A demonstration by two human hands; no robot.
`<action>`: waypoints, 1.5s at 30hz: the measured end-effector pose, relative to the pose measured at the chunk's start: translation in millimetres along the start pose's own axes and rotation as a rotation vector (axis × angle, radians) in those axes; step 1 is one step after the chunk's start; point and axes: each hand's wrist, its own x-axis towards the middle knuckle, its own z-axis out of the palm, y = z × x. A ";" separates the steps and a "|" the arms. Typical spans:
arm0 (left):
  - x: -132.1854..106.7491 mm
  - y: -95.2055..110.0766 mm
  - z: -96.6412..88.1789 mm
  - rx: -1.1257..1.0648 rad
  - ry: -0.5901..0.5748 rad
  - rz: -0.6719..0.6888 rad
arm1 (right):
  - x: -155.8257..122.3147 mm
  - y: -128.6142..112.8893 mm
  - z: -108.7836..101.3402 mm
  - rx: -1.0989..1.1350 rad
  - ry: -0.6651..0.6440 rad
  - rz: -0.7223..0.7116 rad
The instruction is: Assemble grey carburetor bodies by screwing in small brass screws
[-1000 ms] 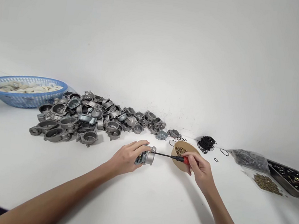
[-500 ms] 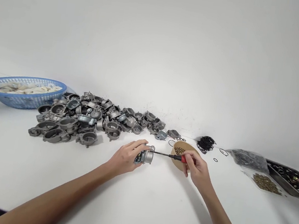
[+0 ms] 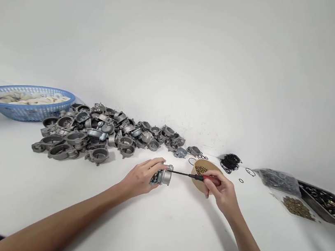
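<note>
My left hand (image 3: 143, 177) is closed around a silver carburetor (image 3: 165, 177) on the white table, its bowl end facing right. Fingers cover much of the body. In my right hand (image 3: 221, 190) is a screwdriver (image 3: 212, 180) with a red and black handle, held level. Its thin dark shaft points left, and the tip meets the upper edge of the carburetor near my left fingertips. Whether a screw sits under the tip is too small to make out. Behind the screwdriver handle stands a tan bowl (image 3: 208, 165) with small brass-coloured screws (image 3: 200, 170).
A heap of grey metal float bowls (image 3: 100, 132) lies at the back left, beside a blue basket (image 3: 32, 114) of pale pieces. Black rubber rings (image 3: 230, 162) lie behind the bowl. At the right are a bag of brass parts (image 3: 299, 207) and a metal tray (image 3: 319, 201).
The red screwdriver handle shows more fully now, as my right fingers have shifted and rolled on it. My left hand and the carburetor have stayed almost in place.
</note>
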 end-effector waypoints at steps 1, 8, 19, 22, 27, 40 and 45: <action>-0.1 -0.2 0.2 0.003 0.000 -0.004 | 0.1 0.8 0.1 -0.011 0.001 0.011; -1.3 -3.6 1.1 0.020 0.015 0.008 | 1.0 2.8 0.4 0.009 -0.081 -0.005; -1.2 -5.2 -5.1 0.222 0.044 0.177 | 3.1 -3.0 -0.6 0.223 -0.129 0.235; -0.2 -8.0 -7.6 0.240 0.089 0.195 | 4.1 -1.0 -0.6 0.325 -0.163 0.352; 0.9 -9.3 -4.5 0.188 0.095 0.184 | 4.0 -3.6 -3.8 0.272 -0.217 0.349; -4.9 -8.8 -0.6 -0.075 -0.096 0.073 | 1.8 -1.7 -11.5 -0.390 -0.212 -0.204; -4.5 -12.0 3.1 0.043 -0.060 0.141 | 3.2 3.0 -12.1 -0.262 -0.242 -0.083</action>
